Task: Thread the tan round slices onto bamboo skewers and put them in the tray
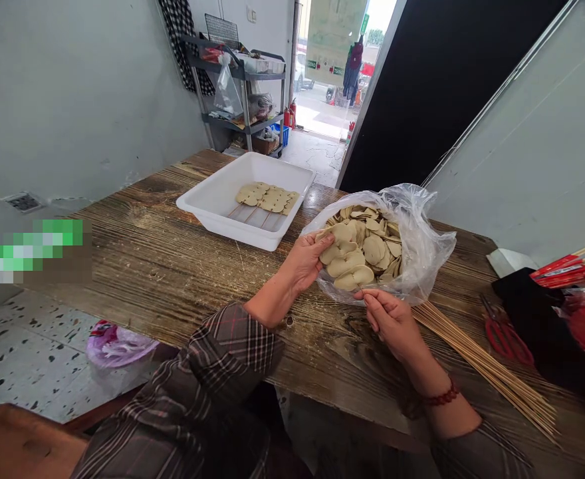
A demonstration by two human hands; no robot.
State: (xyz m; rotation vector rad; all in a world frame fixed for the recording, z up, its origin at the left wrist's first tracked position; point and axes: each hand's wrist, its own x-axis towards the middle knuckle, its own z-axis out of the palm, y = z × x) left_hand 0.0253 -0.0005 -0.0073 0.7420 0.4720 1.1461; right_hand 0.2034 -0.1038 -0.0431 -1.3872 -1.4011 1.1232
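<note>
Head view: left hand (308, 261) is gripping a row of flat slices (346, 261) over the bag's (422, 269) near-left rim, right hand (387, 318) pinching a thin stick (361, 288) at their lower end. Strip of tabletop (173, 266) between bag and white tray (233, 226); loose skewers (492, 371) crowd the right wrist.

Bare tabletop (255, 261) leaves the left hand (305, 263) a way to the white tray (230, 227) over its raised near wall, while the plastic bag (419, 249) bulges ahead of the right hand (391, 319), with a skewer bundle (492, 374), scissors (512, 344) and a black box (534, 316) crowding that hand's right side.
</note>
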